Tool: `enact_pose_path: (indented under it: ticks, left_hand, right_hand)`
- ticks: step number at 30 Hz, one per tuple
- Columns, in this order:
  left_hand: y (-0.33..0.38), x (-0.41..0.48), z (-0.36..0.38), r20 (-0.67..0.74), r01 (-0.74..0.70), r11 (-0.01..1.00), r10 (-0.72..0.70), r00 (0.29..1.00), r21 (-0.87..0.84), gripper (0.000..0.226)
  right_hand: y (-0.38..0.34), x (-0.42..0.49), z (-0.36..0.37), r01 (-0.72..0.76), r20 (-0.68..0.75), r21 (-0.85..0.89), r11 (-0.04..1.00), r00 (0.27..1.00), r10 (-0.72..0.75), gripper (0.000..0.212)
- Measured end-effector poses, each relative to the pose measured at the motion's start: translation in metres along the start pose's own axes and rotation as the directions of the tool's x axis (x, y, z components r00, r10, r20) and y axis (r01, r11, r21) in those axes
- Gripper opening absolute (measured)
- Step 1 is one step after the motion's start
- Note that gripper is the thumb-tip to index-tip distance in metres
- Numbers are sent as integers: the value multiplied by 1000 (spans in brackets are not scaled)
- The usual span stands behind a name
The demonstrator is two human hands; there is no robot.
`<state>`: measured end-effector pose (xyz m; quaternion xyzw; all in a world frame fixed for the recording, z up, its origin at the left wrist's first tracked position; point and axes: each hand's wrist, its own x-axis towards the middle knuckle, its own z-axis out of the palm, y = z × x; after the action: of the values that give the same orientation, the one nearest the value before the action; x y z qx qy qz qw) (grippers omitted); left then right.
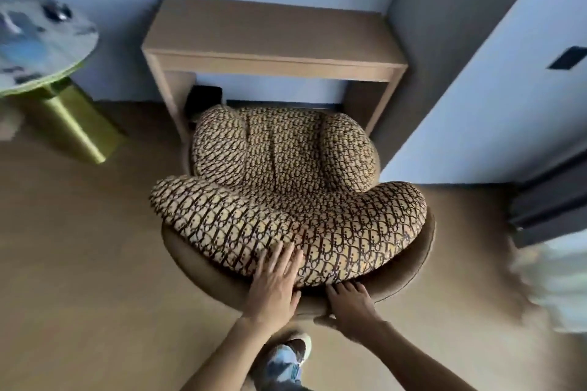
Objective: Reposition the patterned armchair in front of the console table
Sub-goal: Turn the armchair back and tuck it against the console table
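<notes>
i see my left hand [275, 282] flat with fingers spread on the patterned armchair [286, 187], right hand [351, 303] fingers curled over its rim, facing the console table [273, 41].

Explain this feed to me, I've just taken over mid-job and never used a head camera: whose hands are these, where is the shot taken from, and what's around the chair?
There is one picture, from a wide-angle camera worn on a person's head, looking forward and down, so straight lines bend at the edges. No machine is involved: the two bare arms coming up from the bottom are the wearer's own. The left hand lies flat, fingers spread, on the patterned back cushion of the armchair. The right hand grips the plain brown rim of the chair's back. The seat faces away from the wearer, toward the light wooden console table against the wall; the chair's front reaches into the opening under it. The tabletop looks bare. To the left stands a round side table on a gold base, with something dark and blurred on top. A shoe shows below.
</notes>
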<state>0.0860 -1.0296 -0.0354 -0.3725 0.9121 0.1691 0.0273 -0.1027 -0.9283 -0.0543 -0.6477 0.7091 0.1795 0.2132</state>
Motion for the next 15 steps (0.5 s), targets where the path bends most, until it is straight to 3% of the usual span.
enact_pose_path:
  ticks: [3, 6, 10, 15]
  left_hand:
    - [10, -38, 12, -87, 40, 996, -48, 995, -85, 69]
    - [5, -63, 30, -165, 51, 997, -61, 984, -65, 54]
    - [-12, -69, 42, -57, 123, 985, -117, 991, 119, 79]
    - [-25, -52, 37, 44, 221, 963, -230, 972, 158, 82]
  right_hand:
    - [-18, -2, 3, -10, -82, 0, 1000, 997, 10, 85]
    - [-21, -5, 7, 78, -145, 89, 993, 987, -64, 75]
    - [17, -13, 17, 103, -202, 145, 984, 977, -73, 71]
    - [68, -15, 30, 35, -263, 45, 998, 965, -22, 100]
